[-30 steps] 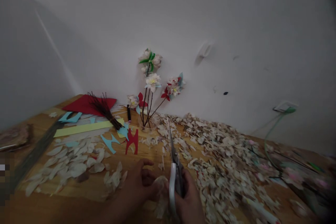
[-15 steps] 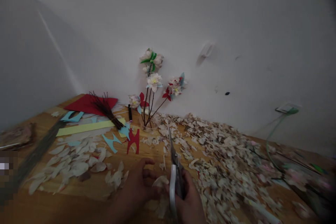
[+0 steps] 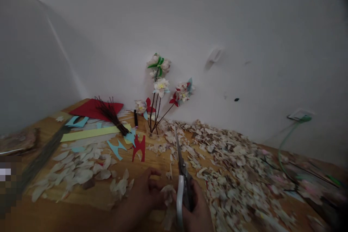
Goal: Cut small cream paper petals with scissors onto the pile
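In the lower middle of the head view, my right hand (image 3: 199,208) is wrapped round a pair of scissors (image 3: 180,192) with a white handle. Its long metal blades point away from me and look closed or nearly so. Just left of it, my left hand (image 3: 144,192) has its fingers curled, pinching a pale, thin petal (image 3: 168,193) beside the scissors' handle. Another pale petal (image 3: 170,217) shows below, partly hidden. A heap of cream scraps (image 3: 231,174) spreads over the right side of the wooden table, and loose white petals (image 3: 78,174) lie to the left.
Handmade flowers (image 3: 161,87) on brown stems stand against the wall. A tied bundle of twigs (image 3: 112,117), red sheet (image 3: 81,110), yellow strip (image 3: 89,134), and cut blue piece (image 3: 117,149) and red piece (image 3: 139,149) lie at back left. A green cord (image 3: 282,148) hangs at right.
The petal at my left fingertips has turned and now looks more upright and crumpled. Both hands and the scissors stay almost in place; the whole view has shifted slightly.
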The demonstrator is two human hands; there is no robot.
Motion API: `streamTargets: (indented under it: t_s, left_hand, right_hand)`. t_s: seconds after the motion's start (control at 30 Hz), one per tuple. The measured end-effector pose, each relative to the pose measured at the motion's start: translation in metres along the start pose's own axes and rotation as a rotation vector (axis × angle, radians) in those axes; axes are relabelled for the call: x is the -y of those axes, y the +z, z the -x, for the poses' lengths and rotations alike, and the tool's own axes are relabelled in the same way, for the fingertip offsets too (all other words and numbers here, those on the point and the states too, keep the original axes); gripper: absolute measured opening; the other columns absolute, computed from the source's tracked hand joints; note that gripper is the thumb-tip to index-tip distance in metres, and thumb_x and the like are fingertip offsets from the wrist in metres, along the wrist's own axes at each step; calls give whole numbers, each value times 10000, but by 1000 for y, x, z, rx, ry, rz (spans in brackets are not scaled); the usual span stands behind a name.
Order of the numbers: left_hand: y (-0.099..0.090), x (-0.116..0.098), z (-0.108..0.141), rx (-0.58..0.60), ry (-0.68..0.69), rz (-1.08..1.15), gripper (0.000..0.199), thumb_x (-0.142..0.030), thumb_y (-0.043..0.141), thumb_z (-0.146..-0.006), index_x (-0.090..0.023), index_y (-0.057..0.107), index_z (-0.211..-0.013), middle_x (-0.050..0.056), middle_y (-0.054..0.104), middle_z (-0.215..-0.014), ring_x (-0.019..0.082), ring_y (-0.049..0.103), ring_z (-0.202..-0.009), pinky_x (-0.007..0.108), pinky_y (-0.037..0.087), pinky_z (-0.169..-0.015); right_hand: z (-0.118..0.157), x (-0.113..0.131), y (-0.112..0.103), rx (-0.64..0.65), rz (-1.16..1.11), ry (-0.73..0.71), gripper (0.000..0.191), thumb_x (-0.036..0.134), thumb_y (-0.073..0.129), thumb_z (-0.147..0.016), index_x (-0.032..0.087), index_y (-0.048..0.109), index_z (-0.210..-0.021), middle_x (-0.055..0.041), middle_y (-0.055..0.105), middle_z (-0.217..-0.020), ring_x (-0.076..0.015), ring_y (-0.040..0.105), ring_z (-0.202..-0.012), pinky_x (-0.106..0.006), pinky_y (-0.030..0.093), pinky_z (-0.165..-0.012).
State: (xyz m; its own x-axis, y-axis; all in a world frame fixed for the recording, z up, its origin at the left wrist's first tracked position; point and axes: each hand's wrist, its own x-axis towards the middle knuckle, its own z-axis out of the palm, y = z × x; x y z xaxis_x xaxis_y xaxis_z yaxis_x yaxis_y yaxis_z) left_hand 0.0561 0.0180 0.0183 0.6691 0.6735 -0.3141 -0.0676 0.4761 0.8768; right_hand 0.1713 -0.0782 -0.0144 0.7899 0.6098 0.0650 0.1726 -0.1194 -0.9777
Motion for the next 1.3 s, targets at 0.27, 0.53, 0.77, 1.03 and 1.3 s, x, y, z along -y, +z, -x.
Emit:
streamTargets:
  t_s: [0.27, 0.53, 0.77, 1.03, 1.3]
  left_hand:
    - [3, -8, 7, -23, 56, -44, 504, -179, 701, -512, -214, 404, -918, -35, 647, -665, 153, 615, -564, 274, 492, -530]
    - [5, -7, 9, 6, 98, -120, 489, -195, 721, -555, -198, 411, -933, -1, 651, -720, 160, 638, -615, 265, 484, -567]
    - [4, 0, 10, -67, 275, -302, 386, -157, 648, -634, -202, 460, -968, -4, 640, -705, 187, 651, -674, 312, 507, -647]
    - [-8, -1, 19, -56, 623, -858, 352, -62, 542, -669, -297, 657, -904, 27, 730, -874, 265, 672, -824, 353, 499, -707]
    - [-5, 7, 19, 97, 514, -441, 591, -46, 566, -575, -312, 559, -1103, 13, 671, -1033, 245, 619, -937, 357, 458, -829]
  right_hand:
    - [-3, -7, 0, -3, -28, 5, 476, 390, 699, -562, 211, 571, -984, -65, 697, -922, -271, 647, -861, -300, 525, -648]
    - [-3, 0, -1, 4, -37, -8, 431, 390, 710, -588, 203, 576, -953, -32, 689, -807, -226, 650, -741, -277, 518, -636]
    - [4, 16, 3, 65, -229, 52, 461, 379, 785, -533, 209, 595, -917, -39, 715, -829, -232, 666, -769, -299, 532, -681]
    - [9, 32, 12, 43, -357, 109, 439, 591, 788, -468, 230, 649, -677, 20, 683, -619, -150, 629, -597, -233, 507, -592]
    - [2, 18, 8, 106, -410, 115, 477, 549, 830, -418, 204, 648, -693, 36, 617, -565, -100, 557, -522, -204, 433, -513]
